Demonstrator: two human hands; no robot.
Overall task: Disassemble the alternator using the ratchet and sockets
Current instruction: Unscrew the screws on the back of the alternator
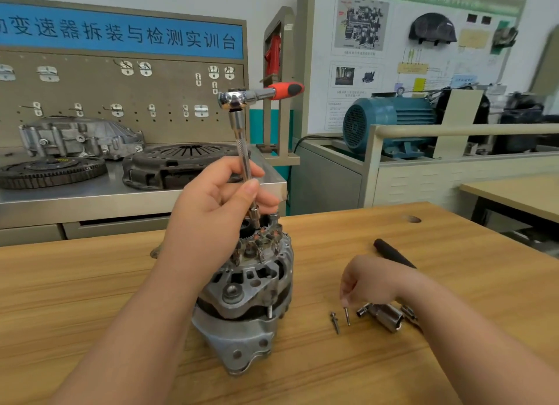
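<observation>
The grey metal alternator [245, 308] stands upright on the wooden table [90, 283]. A chrome ratchet [239, 97] with a red and black handle sits on a long extension bar [244, 159] whose socket rests on the alternator's top. My left hand [211, 211] grips the extension bar just above the alternator. My right hand [372, 283] is at the table to the right and pinches a small bolt [347, 315] that stands tip down on the wood. A second bolt [334, 322] lies just left of it.
Chrome sockets and an adapter [384, 315] lie under my right wrist. A black tool handle [393, 252] lies behind my right hand. A steel bench behind the table holds a clutch plate [181, 162], a flywheel [51, 170] and a gearbox housing [78, 137]. A blue electric motor [390, 123] stands at the back right.
</observation>
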